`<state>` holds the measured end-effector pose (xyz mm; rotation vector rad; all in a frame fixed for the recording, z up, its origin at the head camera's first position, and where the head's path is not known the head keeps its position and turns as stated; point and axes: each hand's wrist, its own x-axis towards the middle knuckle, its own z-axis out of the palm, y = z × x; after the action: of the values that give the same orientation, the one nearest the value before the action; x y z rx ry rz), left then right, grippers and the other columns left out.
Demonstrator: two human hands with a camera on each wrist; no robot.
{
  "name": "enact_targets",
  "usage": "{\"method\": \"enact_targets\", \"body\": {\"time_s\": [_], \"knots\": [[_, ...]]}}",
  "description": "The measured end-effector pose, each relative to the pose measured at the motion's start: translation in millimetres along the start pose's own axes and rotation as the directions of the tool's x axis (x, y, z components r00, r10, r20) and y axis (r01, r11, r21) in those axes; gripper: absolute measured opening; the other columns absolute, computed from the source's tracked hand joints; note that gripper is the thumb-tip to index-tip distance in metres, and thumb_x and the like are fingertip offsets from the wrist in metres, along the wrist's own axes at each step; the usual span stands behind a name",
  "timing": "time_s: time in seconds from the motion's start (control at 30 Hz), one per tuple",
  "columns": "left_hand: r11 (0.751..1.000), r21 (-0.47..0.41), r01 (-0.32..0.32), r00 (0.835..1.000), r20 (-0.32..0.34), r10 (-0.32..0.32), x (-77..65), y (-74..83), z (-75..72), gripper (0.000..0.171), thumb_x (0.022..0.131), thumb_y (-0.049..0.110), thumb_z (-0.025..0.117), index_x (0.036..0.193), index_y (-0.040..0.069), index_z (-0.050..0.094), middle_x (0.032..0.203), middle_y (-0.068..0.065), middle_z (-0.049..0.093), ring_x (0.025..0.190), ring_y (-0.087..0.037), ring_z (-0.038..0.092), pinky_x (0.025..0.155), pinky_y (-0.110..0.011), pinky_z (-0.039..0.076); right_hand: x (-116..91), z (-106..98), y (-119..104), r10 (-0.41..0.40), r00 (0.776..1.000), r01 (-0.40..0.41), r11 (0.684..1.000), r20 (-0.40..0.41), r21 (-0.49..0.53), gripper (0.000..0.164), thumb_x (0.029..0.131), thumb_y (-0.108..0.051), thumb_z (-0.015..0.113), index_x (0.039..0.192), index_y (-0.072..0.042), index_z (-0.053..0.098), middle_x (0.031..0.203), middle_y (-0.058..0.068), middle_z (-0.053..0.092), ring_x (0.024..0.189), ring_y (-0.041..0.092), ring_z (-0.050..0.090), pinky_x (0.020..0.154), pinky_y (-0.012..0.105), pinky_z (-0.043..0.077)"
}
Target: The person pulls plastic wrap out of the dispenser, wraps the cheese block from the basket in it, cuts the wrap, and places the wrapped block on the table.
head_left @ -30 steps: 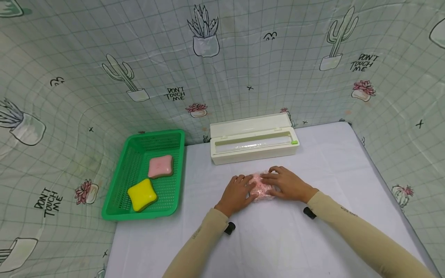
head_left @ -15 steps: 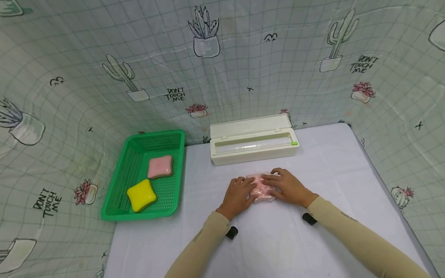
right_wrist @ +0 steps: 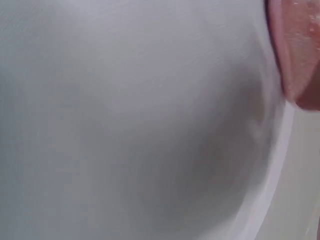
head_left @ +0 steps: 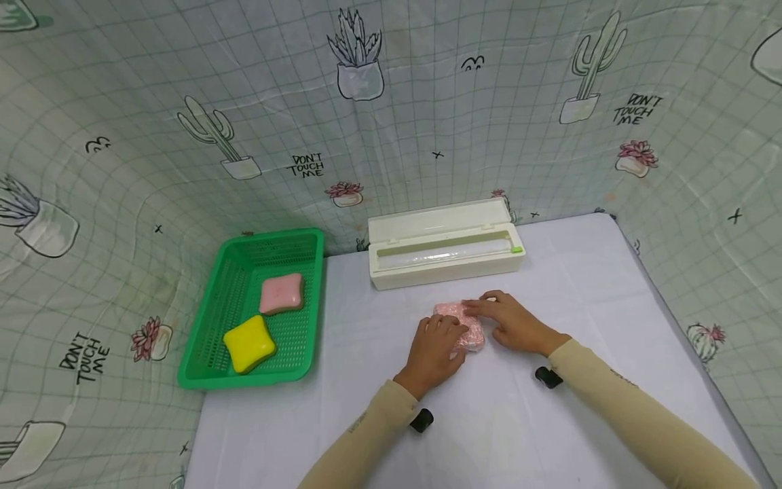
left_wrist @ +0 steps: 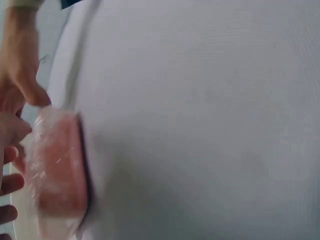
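Observation:
A pink soap bar (head_left: 472, 337) in crinkled clear film lies flat on the table in the head view, in front of the long white box. My left hand (head_left: 431, 354) rests on its left part, fingers laid over the top and thumb at the near side. At its far right corner my right hand (head_left: 513, 322) touches the film with extended fingertips, the thumb lower beside the bar. The left wrist view shows the wrapped soap bar (left_wrist: 61, 165) side-on, with both hands' fingers along its edge. Only one end of the soap bar (right_wrist: 296, 45) appears in the right wrist view.
Behind the hands stands a white cling film dispenser (head_left: 440, 275), lid raised, holding a film roll (head_left: 441, 256). On the left, a green basket (head_left: 197, 370) contains a pink soap bar (head_left: 281, 293) and a yellow one (head_left: 249, 344). A patterned curtain hangs around the table.
My left hand has shifted right and further over the wrapped soap bar. The bar looks slightly turned, and more of its far left corner shows. My right hand has drawn slightly right.

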<state>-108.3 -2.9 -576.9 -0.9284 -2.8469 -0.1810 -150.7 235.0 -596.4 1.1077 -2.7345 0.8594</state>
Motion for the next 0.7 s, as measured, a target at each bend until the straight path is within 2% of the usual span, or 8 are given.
{"method": "enact_targets", "body": {"time_s": [0.13,0.27,0.33,0.4,0.47,0.53,0.63,0.7], "knots": [[0.986,0.165,-0.035,0.999,0.005,0.034,3.8,12.6,8.0,0.049,0.089,0.058,0.08,0.124,0.027,0.067,0.12,0.006,0.063,0.116,-0.014,0.056,0.103,-0.033,0.045,1.8,2.4,3.7,-0.028,1.0,0.028,0.995,-0.001,-0.092,0.062,0.075,0.014,0.085,0.131,-0.009,0.072,0.145,0.01,0.065,0.124,0.037,0.057,0.102,0.059,0.049],[0.976,0.218,-0.018,0.997,-0.065,0.033,5.9,12.8,12.6,0.043,0.087,0.051,0.084,0.118,0.026,0.067,0.113,0.007,0.064,0.111,-0.013,0.059,0.101,-0.032,0.046,5.8,3.9,5.6,-0.057,0.997,0.053,0.994,-0.046,-0.093,0.054,0.075,0.006,0.091,0.124,-0.009,0.073,0.134,0.009,0.07,0.12,0.036,0.058,0.099,0.057,0.05],[0.988,0.155,0.007,0.993,-0.113,0.011,4.9,8.0,12.3,0.037,0.088,0.046,0.085,0.115,0.026,0.069,0.112,0.009,0.067,0.11,-0.013,0.06,0.1,-0.032,0.047,7.4,1.4,5.6,-0.05,0.996,0.046,0.998,-0.073,-0.049,0.049,0.076,0.005,0.091,0.12,-0.009,0.074,0.127,0.008,0.073,0.117,0.035,0.058,0.097,0.057,0.049],[0.999,0.0,0.045,0.986,-0.158,-0.044,3.0,2.0,10.0,0.032,0.089,0.039,0.086,0.114,0.024,0.072,0.111,0.009,0.07,0.109,-0.014,0.061,0.1,-0.034,0.047,8.5,-3.3,4.4,-0.02,0.995,0.022,1.0,-0.094,0.019,0.044,0.077,0.002,0.091,0.117,-0.009,0.074,0.121,0.007,0.074,0.116,0.034,0.056,0.096,0.057,0.046],[0.973,-0.216,0.084,0.976,-0.178,-0.124,0.8,-3.7,5.7,0.03,0.09,0.033,0.085,0.115,0.02,0.075,0.112,0.006,0.074,0.108,-0.017,0.061,0.099,-0.036,0.046,9.1,-8.9,2.1,0.035,0.995,-0.025,0.994,-0.096,0.103,0.039,0.081,0.0,0.088,0.116,-0.008,0.073,0.119,0.006,0.073,0.115,0.032,0.054,0.096,0.056,0.044],[0.89,-0.438,0.126,0.966,-0.149,-0.211,-0.8,-8.7,1.5,0.028,0.095,0.028,0.081,0.118,0.014,0.075,0.113,0.001,0.074,0.107,-0.019,0.06,0.099,-0.04,0.044,10.5,-13.9,-1.5,0.092,0.992,-0.075,0.98,-0.088,0.184,0.033,0.086,-0.003,0.085,0.117,-0.007,0.072,0.117,0.006,0.072,0.116,0.031,0.053,0.097,0.055,0.043],[0.688,-0.703,0.18,0.951,-0.055,-0.305,-2.4,-15.2,-3.1,0.03,0.104,0.026,0.069,0.127,0.007,0.07,0.112,-0.006,0.074,0.106,-0.022,0.058,0.1,-0.045,0.039,14.0,-18.5,-7.8,0.177,0.983,-0.157,0.951,-0.05,0.266,0.021,0.097,-0.008,0.075,0.118,-0.008,0.072,0.115,0.005,0.069,0.114,0.027,0.052,0.097,0.052,0.044],[0.565,-0.801,0.198,0.947,0.007,-0.321,-3.0,-18.9,-4.7,0.035,0.108,0.025,0.061,0.136,0.004,0.064,0.109,-0.009,0.076,0.107,-0.025,0.061,0.104,-0.047,0.039,16.9,-19.0,-11.2,0.224,0.974,-0.208,0.932,-0.02,0.297,0.015,0.102,-0.012,0.07,0.116,-0.009,0.074,0.112,0.004,0.068,0.11,0.024,0.053,0.095,0.049,0.046]]}}
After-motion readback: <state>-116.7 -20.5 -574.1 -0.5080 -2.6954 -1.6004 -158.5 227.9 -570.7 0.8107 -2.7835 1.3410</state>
